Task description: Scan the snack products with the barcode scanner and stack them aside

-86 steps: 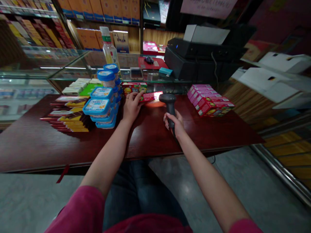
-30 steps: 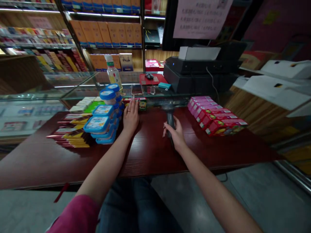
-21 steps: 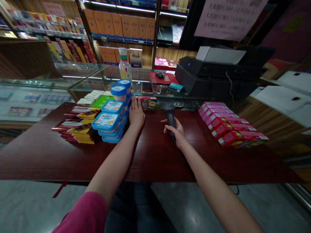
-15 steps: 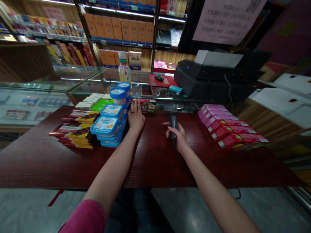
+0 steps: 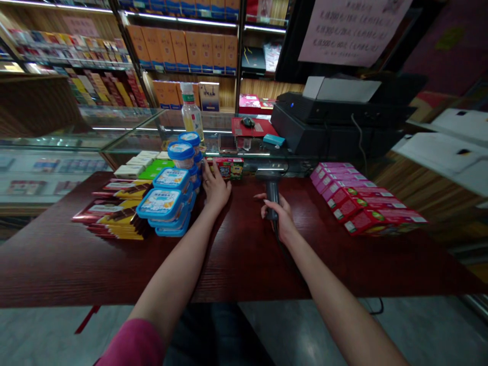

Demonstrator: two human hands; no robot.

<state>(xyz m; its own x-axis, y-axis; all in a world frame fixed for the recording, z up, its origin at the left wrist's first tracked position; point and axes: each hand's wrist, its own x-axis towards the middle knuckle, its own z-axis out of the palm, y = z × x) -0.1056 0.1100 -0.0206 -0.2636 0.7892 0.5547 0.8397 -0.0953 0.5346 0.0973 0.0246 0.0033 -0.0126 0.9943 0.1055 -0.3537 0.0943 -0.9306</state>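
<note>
My right hand [image 5: 281, 216] is wrapped around the grip of a dark barcode scanner [image 5: 272, 192], its head pointing away from me over the table. My left hand [image 5: 217, 188] has its fingers stretched forward and holds nothing that I can see. It lies right beside the stacked blue-lidded plastic tubs [image 5: 163, 202] and covers the left end of a small red and green box [image 5: 234, 169]. Whether its fingertips press on the box or the tubs I cannot tell.
Chocolate bar packets [image 5: 118, 208] are piled left of the tubs. Pink and red boxes [image 5: 366, 201] stand in rows at the right. Behind are a bottle [image 5: 191, 114], a mouse [image 5: 248, 122] and a black till machine [image 5: 328, 122]. The scanner's cable [image 5: 284, 246] runs under my right forearm.
My left hand has turned slightly and its fingers have shifted a little beside the tubs. The right hand keeps the scanner in about the same place. The view has tilted slightly.
</note>
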